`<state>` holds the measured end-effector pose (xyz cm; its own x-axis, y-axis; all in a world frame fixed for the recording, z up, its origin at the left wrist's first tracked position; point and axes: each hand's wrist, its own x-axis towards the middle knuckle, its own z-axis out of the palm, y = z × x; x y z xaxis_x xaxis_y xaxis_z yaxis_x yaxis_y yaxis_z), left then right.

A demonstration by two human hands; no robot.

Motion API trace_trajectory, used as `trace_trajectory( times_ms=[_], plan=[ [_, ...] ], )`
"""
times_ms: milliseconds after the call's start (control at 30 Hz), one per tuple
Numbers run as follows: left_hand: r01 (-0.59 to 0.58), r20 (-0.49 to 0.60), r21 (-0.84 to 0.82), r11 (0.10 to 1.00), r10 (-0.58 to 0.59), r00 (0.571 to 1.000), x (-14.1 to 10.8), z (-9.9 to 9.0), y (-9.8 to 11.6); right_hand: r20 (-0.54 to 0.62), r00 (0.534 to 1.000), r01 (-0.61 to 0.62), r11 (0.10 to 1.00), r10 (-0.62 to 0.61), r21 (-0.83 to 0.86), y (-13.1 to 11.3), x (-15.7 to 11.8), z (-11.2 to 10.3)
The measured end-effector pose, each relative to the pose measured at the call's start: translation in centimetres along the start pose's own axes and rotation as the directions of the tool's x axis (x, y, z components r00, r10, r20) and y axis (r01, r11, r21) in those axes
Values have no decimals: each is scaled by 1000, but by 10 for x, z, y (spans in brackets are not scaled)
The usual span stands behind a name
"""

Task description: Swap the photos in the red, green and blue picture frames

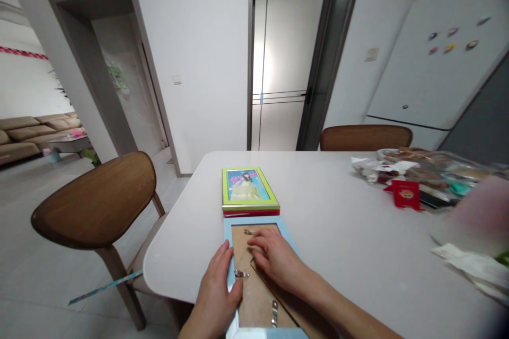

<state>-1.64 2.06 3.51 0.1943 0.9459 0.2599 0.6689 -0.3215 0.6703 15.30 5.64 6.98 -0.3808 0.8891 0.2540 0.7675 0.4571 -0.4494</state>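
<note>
White bench (338, 254), blue frame (229, 230) lying back-up before a green-framed picture (248, 188).
Backing board (250, 302) already inside, metal clips' (274, 313) fastening unclear; left hand (217, 282) spread against the frame, right hand (276, 255) curled, grip unclear.

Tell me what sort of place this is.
Probably a home's dining area: a white table with wooden chairs, what looks like a refrigerator, and a sofa at the far left.

The left hand (216, 290) and right hand (277, 258) are bare, with slim fingers (221, 258); the right forearm (342, 303) is uncovered too.
</note>
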Motion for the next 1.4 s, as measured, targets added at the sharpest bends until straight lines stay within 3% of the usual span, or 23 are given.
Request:
trace_trajectory(
  times_ms=[100, 300, 400, 533, 667, 867, 1033, 1233, 1333, 1400],
  plan=[
    [-28, 0, 22, 999, 28, 1000, -1, 2, -3, 48, 996, 72, 997, -74, 40, -15, -6, 7],
    [-52, -7, 42, 998, 52, 999, -3, 2, -4, 3, 1000, -30, 999, 30, -28, -29, -5, 13],
    [-26, 0, 33, 999, 26, 1000, -2, 1, -2, 25, 1000, -17, 998, 16, 60, -23, -5, 7],
    [-1, 2, 33, 999, 1, 1000, 0, 0, 3, 176, 980, 37, 960, -89, 279, -9, -25, -16],
    [1, 3, 71, 997, -2, 1000, 0, 0, 4, 306, 937, 82, 956, -170, 281, -5, -48, -30],
    [-20, -17, 36, 999, 20, 1000, -2, 1, 0, 232, 966, 61, 973, -113, 221, -10, -52, -21],
    [-17, -31, -20, 1000, 16, 999, -2, 1, 0, 80, 986, -152, 982, 143, 116, -6, -50, -14],
    [80, -8, -100, 992, -81, 997, 2, -2, 6, 18, 984, -180, 975, 180, 126, -8, -45, -14],
    [125, -18, -298, 946, -136, 990, 6, -7, 17, -29, 986, -162, 977, 167, 138, -19, -40, -22],
    [176, -1, -511, 841, -205, 979, 9, -13, 23, -59, 989, -121, 979, 132, 166, -29, -36, -27]
  ],
)
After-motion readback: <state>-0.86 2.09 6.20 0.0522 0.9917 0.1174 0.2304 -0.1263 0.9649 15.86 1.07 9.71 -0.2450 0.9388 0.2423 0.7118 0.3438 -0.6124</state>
